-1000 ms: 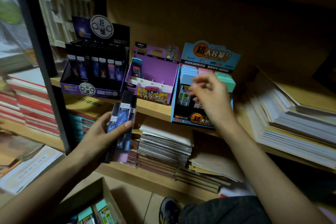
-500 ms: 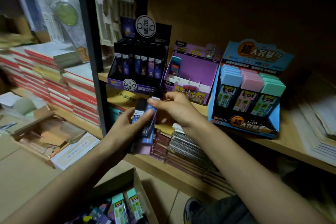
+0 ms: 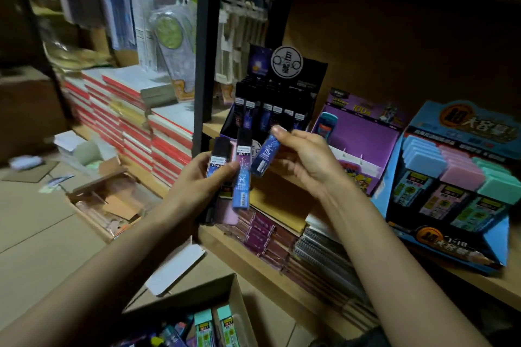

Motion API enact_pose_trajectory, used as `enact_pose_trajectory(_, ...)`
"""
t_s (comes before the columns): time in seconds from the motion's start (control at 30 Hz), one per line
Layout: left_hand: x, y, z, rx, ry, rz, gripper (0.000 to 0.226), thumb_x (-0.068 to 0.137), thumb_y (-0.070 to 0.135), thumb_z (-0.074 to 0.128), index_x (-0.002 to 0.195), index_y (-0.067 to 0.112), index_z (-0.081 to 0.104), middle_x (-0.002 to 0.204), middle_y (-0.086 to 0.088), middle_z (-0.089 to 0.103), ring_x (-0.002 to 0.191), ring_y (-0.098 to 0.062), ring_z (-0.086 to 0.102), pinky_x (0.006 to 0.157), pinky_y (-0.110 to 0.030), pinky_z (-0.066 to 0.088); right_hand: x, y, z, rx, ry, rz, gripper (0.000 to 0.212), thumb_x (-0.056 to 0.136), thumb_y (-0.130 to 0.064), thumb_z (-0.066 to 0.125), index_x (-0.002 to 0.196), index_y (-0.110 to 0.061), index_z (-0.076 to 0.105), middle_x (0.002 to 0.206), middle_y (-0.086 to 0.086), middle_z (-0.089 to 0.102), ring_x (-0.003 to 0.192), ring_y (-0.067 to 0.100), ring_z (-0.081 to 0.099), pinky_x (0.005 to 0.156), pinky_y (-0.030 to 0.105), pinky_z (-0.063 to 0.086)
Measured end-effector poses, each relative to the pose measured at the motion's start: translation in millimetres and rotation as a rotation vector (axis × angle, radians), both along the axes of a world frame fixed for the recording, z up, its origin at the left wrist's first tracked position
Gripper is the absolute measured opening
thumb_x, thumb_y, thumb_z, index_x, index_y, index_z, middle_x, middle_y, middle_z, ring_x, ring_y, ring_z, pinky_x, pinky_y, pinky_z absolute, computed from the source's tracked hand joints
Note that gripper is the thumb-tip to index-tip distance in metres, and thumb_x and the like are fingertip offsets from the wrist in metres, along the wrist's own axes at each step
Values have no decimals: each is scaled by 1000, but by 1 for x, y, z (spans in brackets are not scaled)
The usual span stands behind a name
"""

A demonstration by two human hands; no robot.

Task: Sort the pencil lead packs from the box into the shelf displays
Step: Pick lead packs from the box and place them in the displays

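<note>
My left hand (image 3: 201, 182) grips a small bunch of slim dark-blue and purple lead packs (image 3: 242, 175), fanned upright in front of the shelf edge. My right hand (image 3: 306, 158) pinches one blue lead pack (image 3: 265, 157) by its top, tilted, just right of that bunch. Right behind the hands stands the black display (image 3: 277, 104) with rows of similar dark packs. To its right stand a purple display (image 3: 363, 132), mostly bare inside, and a blue display (image 3: 451, 177) with blue, pink and teal packs. The cardboard box (image 3: 197, 307) with more packs sits at the bottom.
A black upright post (image 3: 204, 45) divides the shelving. Stacks of red-edged notebooks (image 3: 135, 127) lie to the left, spiral notebooks (image 3: 318, 251) on the lower shelf. An open carton (image 3: 112, 205) and scraps lie on the tiled floor at left. Hanging blister packs fill the upper left.
My right hand left the blue display, came to the bunch in my left hand and drew one blue pack out of it. The view has swung left and closer.
</note>
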State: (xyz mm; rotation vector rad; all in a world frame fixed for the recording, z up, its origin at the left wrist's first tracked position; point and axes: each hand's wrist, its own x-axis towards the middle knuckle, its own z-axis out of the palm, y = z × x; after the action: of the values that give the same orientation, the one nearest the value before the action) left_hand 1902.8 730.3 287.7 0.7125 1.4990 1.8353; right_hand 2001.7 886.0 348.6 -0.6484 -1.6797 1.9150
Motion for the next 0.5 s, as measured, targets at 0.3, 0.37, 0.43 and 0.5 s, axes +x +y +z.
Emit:
enact_pose_trajectory(0.3,-35,-21,5,85,-21,188,26,82,27,60,107,21,57,80,4,74,68,-13,72,46,-26,53,-56,41,9,543,184,-400,10,88,-16,64,82,-15,57,82,5,62,77,15,62,65,23,55)
enact_pose_trajectory(0.37,-37,-22,4,91,-42,200,19,87,23,58,106,21,57,80,4,74,68,-13,72,46,-25,53,-68,46,4,668,170,-366,6,89,-14,62,86,-13,57,81,-1,60,78,11,60,70,25,54)
enact_pose_trajectory(0.43,-39,-23,4,89,-48,203,22,86,24,59,108,21,57,82,4,75,70,-14,72,47,-25,54,-77,52,-5,780,119,-326,3,90,-14,61,92,-15,58,84,-9,61,84,10,61,76,25,52)
enact_pose_trajectory(0.5,-40,-24,3,87,-53,206,31,81,29,60,111,22,56,84,5,74,72,-14,72,49,-25,54,-81,58,-15,869,83,-300,6,90,-15,60,97,-14,60,86,-14,60,87,8,60,78,18,48)
